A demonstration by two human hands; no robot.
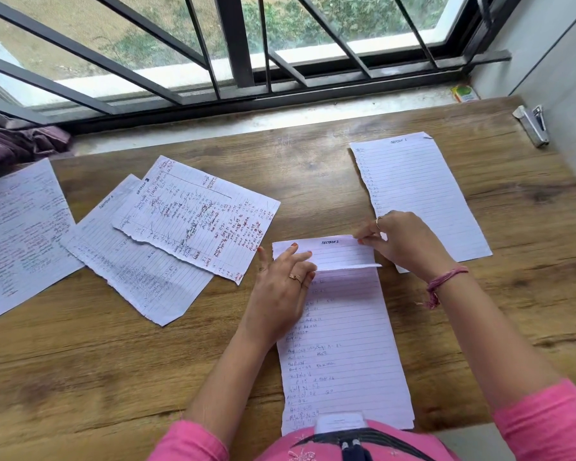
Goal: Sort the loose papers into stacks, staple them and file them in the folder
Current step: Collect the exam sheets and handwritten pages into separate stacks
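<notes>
On the wooden desk (313, 168), the left hand (280, 294) presses flat fingers on the Section 2 stack (343, 344) while the right hand (403, 241) pinches its top edge. Sorting looks partly done: loose papers (167, 234) remain left, and the stapler (532, 124) sits untouched; no folder shows.

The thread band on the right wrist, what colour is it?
Pink, seen in the head view: the thread band loops round the right wrist.
</notes>
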